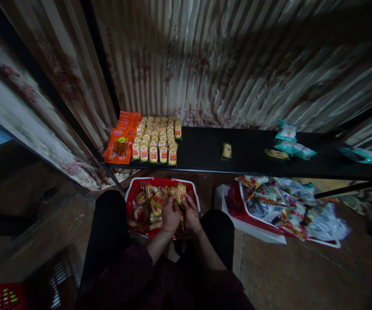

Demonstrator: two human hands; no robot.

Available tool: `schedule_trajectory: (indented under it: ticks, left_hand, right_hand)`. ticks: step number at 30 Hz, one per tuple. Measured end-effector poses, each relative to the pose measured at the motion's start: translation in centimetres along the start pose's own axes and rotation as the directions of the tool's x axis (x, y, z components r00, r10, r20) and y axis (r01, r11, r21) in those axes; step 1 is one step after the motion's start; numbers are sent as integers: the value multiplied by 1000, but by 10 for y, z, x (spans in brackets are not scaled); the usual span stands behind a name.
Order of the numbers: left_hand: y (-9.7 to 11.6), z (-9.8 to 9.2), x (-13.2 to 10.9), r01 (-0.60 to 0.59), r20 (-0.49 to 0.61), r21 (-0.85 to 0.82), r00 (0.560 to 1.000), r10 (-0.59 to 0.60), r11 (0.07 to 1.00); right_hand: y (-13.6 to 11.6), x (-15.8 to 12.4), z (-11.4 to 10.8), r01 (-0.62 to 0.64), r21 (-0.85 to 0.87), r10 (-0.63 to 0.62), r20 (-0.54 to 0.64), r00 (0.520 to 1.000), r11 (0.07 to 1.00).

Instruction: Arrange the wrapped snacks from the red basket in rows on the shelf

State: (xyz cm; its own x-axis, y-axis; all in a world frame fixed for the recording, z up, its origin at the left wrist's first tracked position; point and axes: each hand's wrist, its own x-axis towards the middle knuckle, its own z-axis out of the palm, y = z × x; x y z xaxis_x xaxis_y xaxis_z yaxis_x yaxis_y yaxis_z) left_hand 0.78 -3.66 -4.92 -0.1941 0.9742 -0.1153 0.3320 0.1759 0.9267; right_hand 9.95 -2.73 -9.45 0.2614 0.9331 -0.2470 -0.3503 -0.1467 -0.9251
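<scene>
Over a red basket [195, 189] with a white rim, my right hand [190, 215] grips a small wrapped snack cake [181, 192], yellow with a red label, held upright. Close against it, my left hand [170, 217] is closed with its fingers curled, and what they hold is hidden. More wrapped cakes [156, 203] lie jumbled in the basket beneath both hands. On the black shelf [201, 148] ahead, the same cakes [153, 151] stand upright in tight rows. Beside these rows are overlapping orange snack packets [121, 142].
One wrapped cake [227, 150] lies alone mid-shelf. Teal packets [287, 131] and another yellow packet [276, 154] lie farther right. A second red basket [235, 202], heaped with bags, sits below on the right. Behind the shelf hangs a striped curtain [179, 64].
</scene>
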Motion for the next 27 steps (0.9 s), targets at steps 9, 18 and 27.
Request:
schedule_trajectory:
  ticks: [9, 18, 27]
  left_hand:
    - [27, 2, 12, -109, -19, 15, 994, 109, 994]
    - [75, 4, 42, -118, 38, 3, 992, 118, 993]
    - [111, 18, 93, -165, 77, 16, 984, 164, 986]
  right_hand:
    - [-35, 8, 3, 24, 0, -24, -38, 999, 1000]
    - [-83, 46, 19, 211, -135, -223, -84, 971, 968]
    - [-100, 114, 33, 289, -188, -316, -138, 939, 939]
